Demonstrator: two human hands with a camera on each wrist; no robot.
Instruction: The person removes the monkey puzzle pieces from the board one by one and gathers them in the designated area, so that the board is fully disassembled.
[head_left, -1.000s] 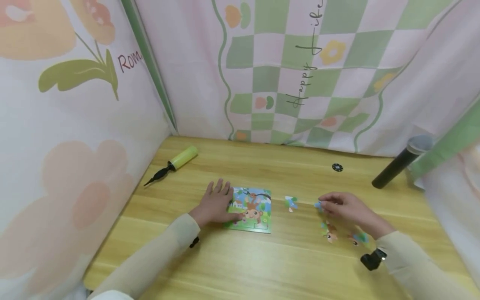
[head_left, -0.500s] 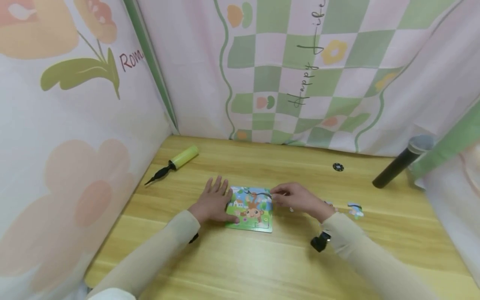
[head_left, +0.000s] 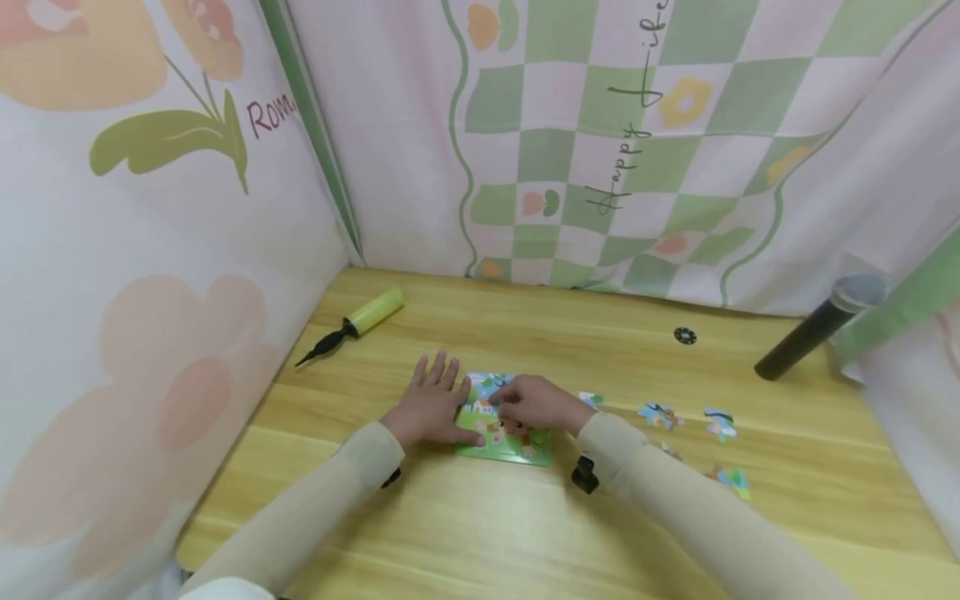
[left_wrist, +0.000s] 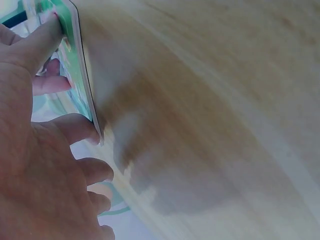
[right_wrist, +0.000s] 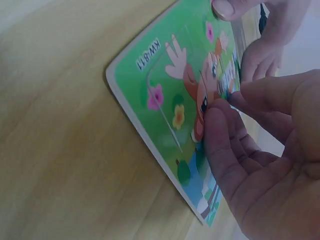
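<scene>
A square jigsaw puzzle board (head_left: 517,456) with a cartoon monkey on green lies mid-table. My left hand (head_left: 431,412) rests spread at its left side, thumb on the picture; in the left wrist view a fingertip meets the board's edge. Over the board's upper part my right hand (head_left: 542,403) bends its fingers. The right wrist view has its thumb and index fingertips right at the monkey's face; I cannot tell whether they pinch a piece. Loose puzzle pieces lie to the right: one sky-blue piece (head_left: 660,415), another with a dark branch (head_left: 722,423) and a green-edged one (head_left: 735,482).
A yellow-green hand pump (head_left: 375,311) with a black nozzle lies at the back left. Near the back right are a round black disc (head_left: 686,336) and a dark tube (head_left: 795,343) with a clear end. Printed curtains (head_left: 397,150) hang along the table's back and sides.
My right hand has left a blue piece among the loose ones and moved left, past the board's right edge, onto its upper part. My left hand has stayed by the board.
</scene>
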